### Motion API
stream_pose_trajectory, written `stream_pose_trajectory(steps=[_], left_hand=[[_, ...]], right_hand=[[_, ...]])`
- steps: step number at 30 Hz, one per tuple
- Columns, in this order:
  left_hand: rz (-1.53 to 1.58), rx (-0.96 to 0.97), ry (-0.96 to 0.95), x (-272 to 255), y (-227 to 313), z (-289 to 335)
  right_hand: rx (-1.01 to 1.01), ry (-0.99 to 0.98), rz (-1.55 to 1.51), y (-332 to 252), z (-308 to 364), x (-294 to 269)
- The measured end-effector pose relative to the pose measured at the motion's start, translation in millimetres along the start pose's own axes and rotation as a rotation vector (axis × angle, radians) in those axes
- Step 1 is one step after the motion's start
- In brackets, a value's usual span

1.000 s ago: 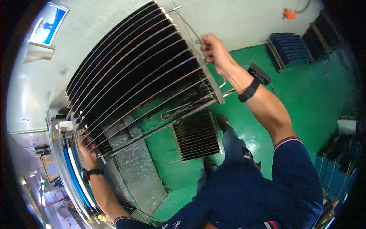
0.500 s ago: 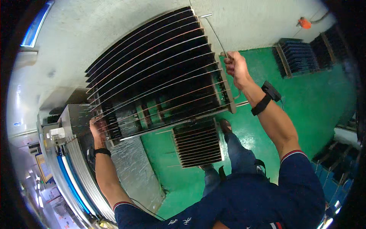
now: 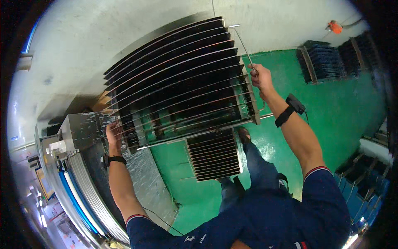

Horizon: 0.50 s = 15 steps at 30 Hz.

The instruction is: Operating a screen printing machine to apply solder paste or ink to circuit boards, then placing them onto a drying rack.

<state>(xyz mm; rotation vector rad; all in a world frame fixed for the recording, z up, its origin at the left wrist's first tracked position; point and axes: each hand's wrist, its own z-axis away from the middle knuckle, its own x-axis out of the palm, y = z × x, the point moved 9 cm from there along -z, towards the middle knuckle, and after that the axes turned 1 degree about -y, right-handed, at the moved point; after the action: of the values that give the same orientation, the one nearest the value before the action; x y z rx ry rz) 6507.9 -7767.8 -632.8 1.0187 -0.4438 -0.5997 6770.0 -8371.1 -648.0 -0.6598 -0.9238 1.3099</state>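
Both hands hold a large metal rack (image 3: 195, 132) loaded with several thin dark panels (image 3: 174, 70) stacked in spaced rows, raised above the floor. My right hand (image 3: 261, 78) is closed round the bent metal rod handle (image 3: 244, 45) at the rack's right end. At the opposite end, my left hand (image 3: 114, 135) grips the rack's end frame, its fingers partly hidden behind the frame and the panel edges. A second, similar rack (image 3: 213, 155) stands on the floor below, next to my feet, partly covered by the raised one.
To the left stands a metal machine (image 3: 81, 128) with blue and white tubes (image 3: 76, 195) along its side. A pale wall (image 3: 124, 25) rises beyond the green floor (image 3: 286, 137). More loaded racks (image 3: 323, 62) sit at the far right, and dark racks with blue parts (image 3: 360, 182) at the near right.
The raised rack has shifted to the right and slightly down in view, and both hands have moved with it. My grip on each end looks the same.
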Motion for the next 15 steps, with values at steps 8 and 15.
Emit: stream_pose_trajectory(steps=[8, 15], left_hand=[[-0.271, -0.085, 0.074, -63.8, -1.1, -3.7], [-0.121, 0.130, 0.375, -92.7, 24.6, 109.5]], right_hand=[[-0.130, -0.002, 0.256, -30.5, 11.6, -8.8], [-0.120, 0.096, 0.263, -36.8, 19.4, -80.9]])
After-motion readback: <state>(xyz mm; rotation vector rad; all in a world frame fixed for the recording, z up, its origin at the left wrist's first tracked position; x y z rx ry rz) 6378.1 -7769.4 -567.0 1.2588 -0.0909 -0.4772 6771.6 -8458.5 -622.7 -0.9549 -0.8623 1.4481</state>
